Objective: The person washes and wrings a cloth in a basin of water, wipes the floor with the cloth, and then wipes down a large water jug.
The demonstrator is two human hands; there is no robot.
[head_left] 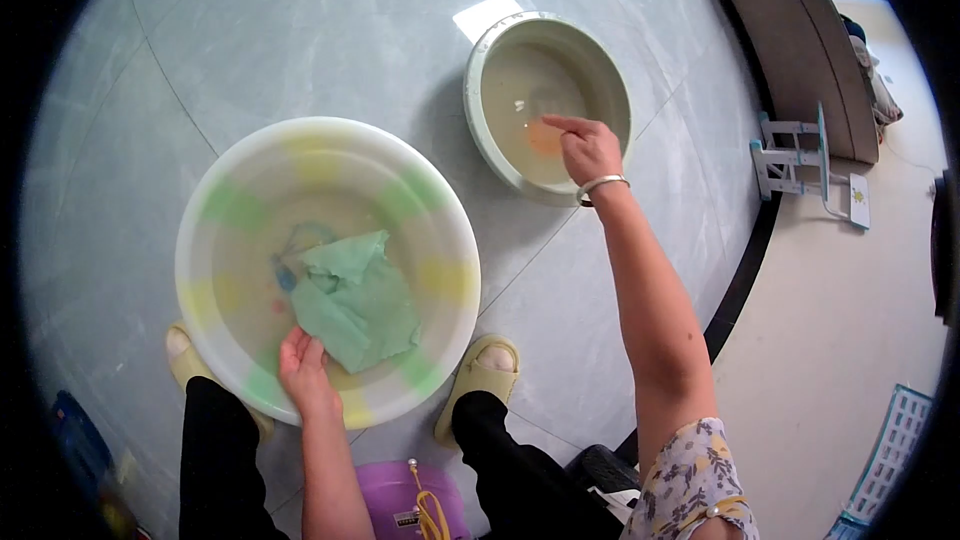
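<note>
A light green cloth (pixel 362 305) lies crumpled in the large white basin (pixel 205 230) with green and yellow patches. My left hand (pixel 308 372) is inside this basin's near edge, its fingers closed on the cloth's lower left corner. To the upper right stands a smaller grey-green basin (pixel 478 135) holding cloudy water. Over its right side is my right hand (pixel 590 148), a bangle (pixel 603 182) at the wrist. The index finger stretches out to the left and the others are curled; I see nothing in them. Beneath the finger, an orange patch (pixel 543 140) shows in the water.
Both basins sit on the grey tiled floor (pixel 330 50). My feet in yellow slippers (pixel 478 378) flank the large basin. A purple container (pixel 378 500) stands between my legs. On the right are a small folding stool (pixel 795 155) and a brown sofa-like piece (pixel 800 40).
</note>
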